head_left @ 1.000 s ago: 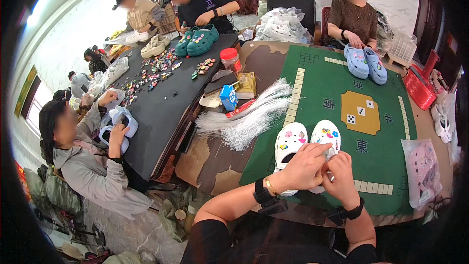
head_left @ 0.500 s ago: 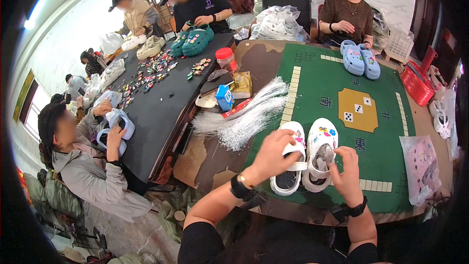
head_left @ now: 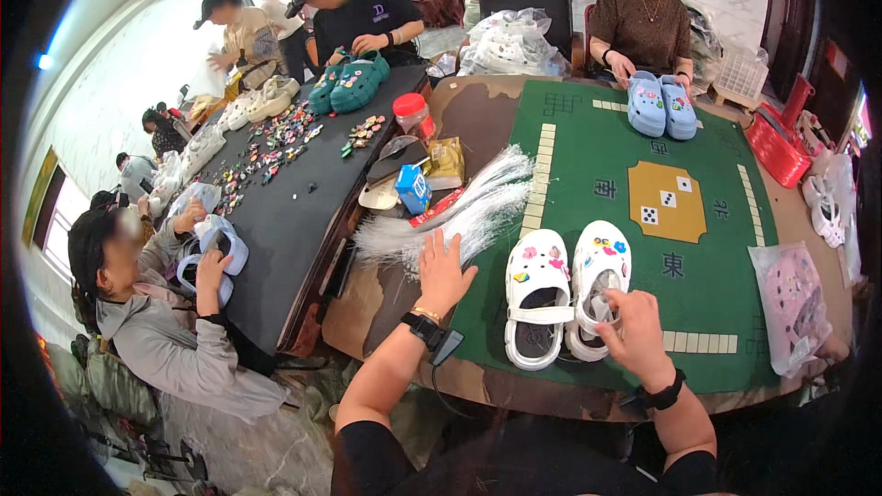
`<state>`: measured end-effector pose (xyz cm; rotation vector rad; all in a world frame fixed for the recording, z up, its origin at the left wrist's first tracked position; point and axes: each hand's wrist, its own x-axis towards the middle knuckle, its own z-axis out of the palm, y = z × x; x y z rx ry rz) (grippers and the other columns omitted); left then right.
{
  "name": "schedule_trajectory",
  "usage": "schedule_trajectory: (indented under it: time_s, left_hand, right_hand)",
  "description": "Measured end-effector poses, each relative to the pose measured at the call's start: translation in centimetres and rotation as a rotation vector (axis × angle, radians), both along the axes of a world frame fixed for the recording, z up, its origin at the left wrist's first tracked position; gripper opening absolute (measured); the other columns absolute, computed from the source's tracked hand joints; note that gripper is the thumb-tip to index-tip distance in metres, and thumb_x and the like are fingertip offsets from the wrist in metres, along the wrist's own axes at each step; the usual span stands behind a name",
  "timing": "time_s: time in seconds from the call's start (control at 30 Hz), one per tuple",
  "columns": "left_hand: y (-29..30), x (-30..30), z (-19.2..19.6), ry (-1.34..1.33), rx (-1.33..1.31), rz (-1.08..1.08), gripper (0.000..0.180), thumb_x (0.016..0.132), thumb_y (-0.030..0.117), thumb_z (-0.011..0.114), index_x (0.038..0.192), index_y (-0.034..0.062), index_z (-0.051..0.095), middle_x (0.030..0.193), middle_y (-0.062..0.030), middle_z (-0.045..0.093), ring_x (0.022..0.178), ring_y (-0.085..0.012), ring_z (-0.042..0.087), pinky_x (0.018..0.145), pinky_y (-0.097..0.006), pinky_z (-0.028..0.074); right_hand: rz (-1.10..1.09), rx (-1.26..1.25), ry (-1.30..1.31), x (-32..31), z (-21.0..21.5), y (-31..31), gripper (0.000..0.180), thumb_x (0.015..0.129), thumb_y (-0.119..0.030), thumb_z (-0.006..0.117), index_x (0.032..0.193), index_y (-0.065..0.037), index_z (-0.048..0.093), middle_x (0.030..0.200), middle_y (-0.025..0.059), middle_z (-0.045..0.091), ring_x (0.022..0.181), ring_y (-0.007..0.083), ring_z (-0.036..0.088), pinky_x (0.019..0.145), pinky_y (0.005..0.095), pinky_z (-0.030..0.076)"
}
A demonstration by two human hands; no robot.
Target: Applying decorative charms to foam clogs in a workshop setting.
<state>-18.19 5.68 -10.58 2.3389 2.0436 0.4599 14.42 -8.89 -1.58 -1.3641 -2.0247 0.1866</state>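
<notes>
Green cloth [head_left: 588,154] lies on the brown table [head_left: 478,115], with two white shoes [head_left: 539,254] on it. Now the left hand [head_left: 444,271] has left the shoes for the white strands [head_left: 487,208], fingers spread, nothing held. So only the right hand [head_left: 640,331] is at the right shoe [head_left: 599,259], beside its opening; I can't tell if it grips.

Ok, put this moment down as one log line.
left hand: open, near white strands | right hand: at right white clog, grip unclear | white clogs: side by side, green mat | blue clogs: mat's far side
</notes>
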Motion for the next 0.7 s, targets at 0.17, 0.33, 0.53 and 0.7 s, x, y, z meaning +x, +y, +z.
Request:
schedule_trajectory:
  time_s: [0.17, 0.33, 0.53, 0.7]
  left_hand:
    - [1.3, 0.3, -3.0, 0.043, 0.032, -0.099, 0.069, 0.084, 0.037, 0.066, 0.142, 0.0101, 0.040, 0.150, -0.0229, 0.028, 0.139, -0.0417, 0.026, 0.110, -0.056, 0.025]
    - [1.4, 0.9, -4.0, 0.087, 0.065, -0.124, 0.064, 0.089, 0.041, 0.059, 0.143, 0.0103, 0.041, 0.150, -0.0211, 0.030, 0.139, -0.0412, 0.025, 0.111, -0.057, 0.022]
    - [1.5, 0.8, -4.9, 0.059, 0.098, -0.133, 0.064, 0.091, 0.043, 0.055, 0.143, 0.0108, 0.040, 0.151, -0.0209, 0.029, 0.140, -0.0398, 0.025, 0.112, -0.057, 0.018]
    - [1.6, 0.8, -5.0, 0.035, 0.131, -0.138, 0.063, 0.090, 0.042, 0.056, 0.142, 0.0101, 0.041, 0.150, -0.0212, 0.031, 0.140, -0.0401, 0.026, 0.113, -0.056, 0.018]
  right_hand:
    - [0.064, -0.047, -0.052, -1.8, 0.2, 0.4, 0.056, 0.073, -0.025, 0.076, 0.123, -0.010, 0.057, 0.085, 0.0079, 0.057, 0.083, 0.0281, 0.056, 0.086, 0.0433, 0.039]
    - [0.091, -0.015, -0.229, -2.7, 0.3, 0.9, 0.052, 0.070, -0.024, 0.076, 0.118, -0.015, 0.059, 0.081, 0.0058, 0.055, 0.082, 0.0246, 0.057, 0.079, 0.0398, 0.039]
    - [0.065, -0.005, -0.232, -3.4, -0.5, 1.8, 0.028, 0.069, -0.020, 0.075, 0.093, -0.013, 0.062, 0.074, 0.0053, 0.054, 0.072, 0.0259, 0.058, 0.070, 0.0382, 0.040]
    - [0.047, 0.047, -0.202, -3.4, -1.2, 2.3, 0.020, 0.068, -0.015, 0.072, 0.086, -0.012, 0.062, 0.069, 0.0046, 0.054, 0.067, 0.0252, 0.058, 0.066, 0.0377, 0.041]
